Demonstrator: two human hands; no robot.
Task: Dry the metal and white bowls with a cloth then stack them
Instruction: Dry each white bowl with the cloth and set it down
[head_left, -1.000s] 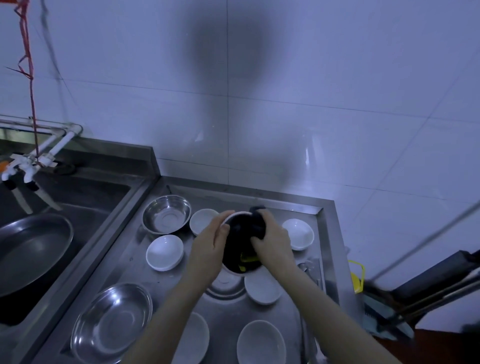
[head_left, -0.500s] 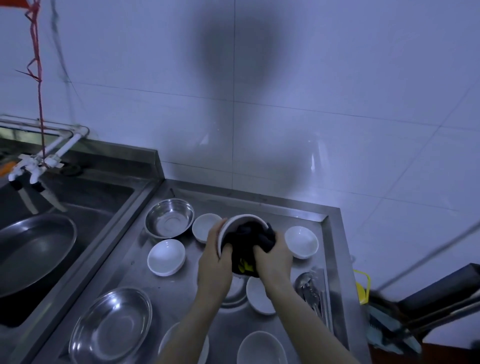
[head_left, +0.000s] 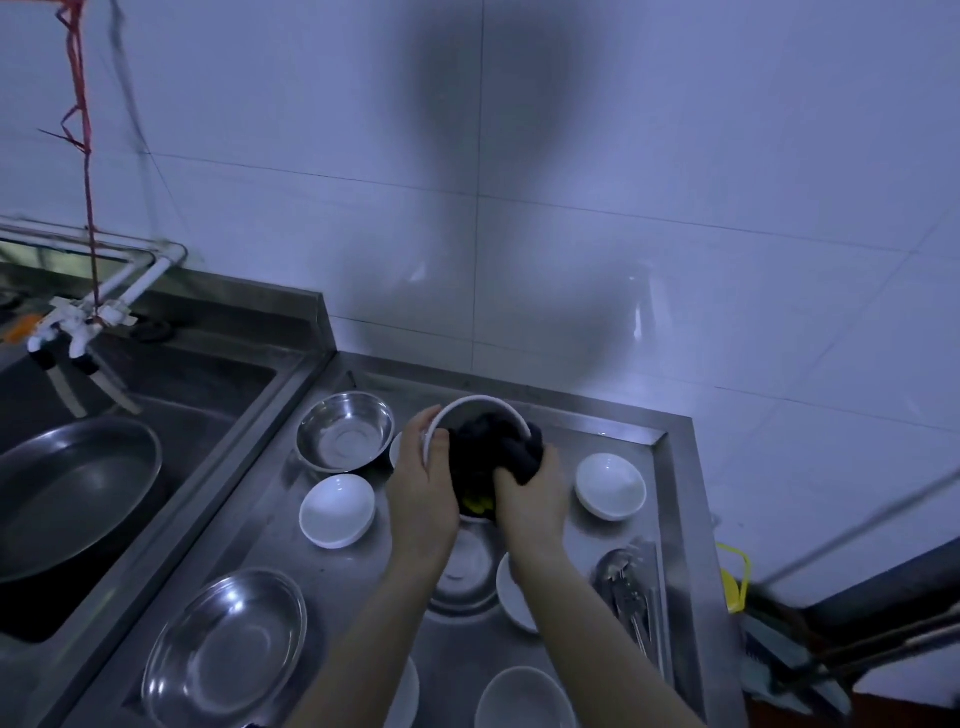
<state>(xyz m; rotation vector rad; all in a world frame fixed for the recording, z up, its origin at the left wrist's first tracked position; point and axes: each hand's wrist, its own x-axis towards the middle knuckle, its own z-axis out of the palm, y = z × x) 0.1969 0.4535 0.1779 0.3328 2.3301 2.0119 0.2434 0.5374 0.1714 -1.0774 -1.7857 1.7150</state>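
My left hand (head_left: 423, 488) grips the left rim of a bowl (head_left: 480, 402) tilted toward me above the steel counter (head_left: 363, 582). Inside it my right hand (head_left: 530, 501) presses a bunched dark cloth (head_left: 493, 452) with a yellow patch. Around them on the counter lie metal bowls: one (head_left: 345, 431) at the back left, a wide one (head_left: 228, 644) at the front left, one (head_left: 465, 577) under my wrists. White bowls sit at the left (head_left: 337, 510), right (head_left: 610, 486), front (head_left: 524, 696) and partly behind my right forearm (head_left: 511, 597).
A sink (head_left: 171, 415) with a large metal pan (head_left: 67, 493) and white taps (head_left: 78, 327) lies to the left. Metal utensils (head_left: 631, 597) rest near the counter's right edge. A tiled wall stands behind; dark equipment (head_left: 857, 644) sits beyond the right edge.
The bowl has tipped up more toward me, showing more of its rim, and both hands shifted slightly away from me while the cloth turned inside it. The view has tilted a little.
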